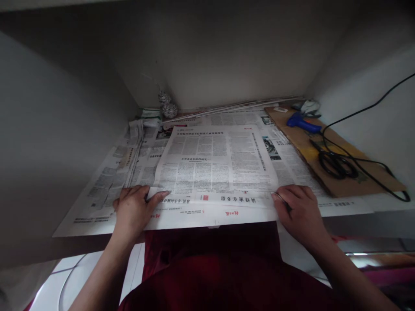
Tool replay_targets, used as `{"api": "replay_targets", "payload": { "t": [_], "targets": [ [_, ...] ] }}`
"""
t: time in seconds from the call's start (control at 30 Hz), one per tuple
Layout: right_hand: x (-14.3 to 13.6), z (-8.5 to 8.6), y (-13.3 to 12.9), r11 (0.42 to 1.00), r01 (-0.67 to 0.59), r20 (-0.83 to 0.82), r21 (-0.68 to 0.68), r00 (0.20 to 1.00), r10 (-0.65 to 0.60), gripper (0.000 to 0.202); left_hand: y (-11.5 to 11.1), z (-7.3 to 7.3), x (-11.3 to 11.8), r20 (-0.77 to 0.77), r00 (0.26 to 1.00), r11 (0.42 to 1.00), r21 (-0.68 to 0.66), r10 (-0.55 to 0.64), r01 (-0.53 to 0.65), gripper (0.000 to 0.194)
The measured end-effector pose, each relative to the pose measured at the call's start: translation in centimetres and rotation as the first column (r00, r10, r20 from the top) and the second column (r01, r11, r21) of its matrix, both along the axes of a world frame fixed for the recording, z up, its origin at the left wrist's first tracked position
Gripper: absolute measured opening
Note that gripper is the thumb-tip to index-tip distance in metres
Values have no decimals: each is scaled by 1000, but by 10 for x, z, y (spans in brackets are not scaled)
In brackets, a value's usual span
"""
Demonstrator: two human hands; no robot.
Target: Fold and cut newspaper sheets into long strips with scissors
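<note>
A newspaper sheet [207, 160] lies flat in the middle of the newspaper-covered surface, its near edge folded over into a strip. My left hand [134, 209] pinches the left end of that folded strip between thumb and curled fingers. At the strip's right end, my right hand [298, 209] grips the paper with its fingers bent and thumb on top. Both hands rest close to the front edge of the surface.
On the right lies a cardboard piece [350, 172] bearing a blue glue gun [304, 124], black-handled scissors [337, 164] and a black cable. Folded paper strips [133, 151] lie at left. Thin paper rolls [227, 109] and a paper figure [167, 105] sit along the back wall.
</note>
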State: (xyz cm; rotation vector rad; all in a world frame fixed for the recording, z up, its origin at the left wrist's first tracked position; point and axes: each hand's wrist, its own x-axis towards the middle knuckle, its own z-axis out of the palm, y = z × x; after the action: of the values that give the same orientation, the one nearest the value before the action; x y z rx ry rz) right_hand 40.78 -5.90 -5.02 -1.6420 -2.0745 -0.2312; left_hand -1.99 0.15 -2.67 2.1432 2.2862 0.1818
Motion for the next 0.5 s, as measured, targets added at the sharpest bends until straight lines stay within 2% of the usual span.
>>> {"api": "replay_targets", "payload": {
  "t": [0.5],
  "targets": [
    [-3,3,-1,998,25,-21,-57,999,-26,17,-3,-6,-1,-9,1000,998,67,-12,12,45]
  ]
}}
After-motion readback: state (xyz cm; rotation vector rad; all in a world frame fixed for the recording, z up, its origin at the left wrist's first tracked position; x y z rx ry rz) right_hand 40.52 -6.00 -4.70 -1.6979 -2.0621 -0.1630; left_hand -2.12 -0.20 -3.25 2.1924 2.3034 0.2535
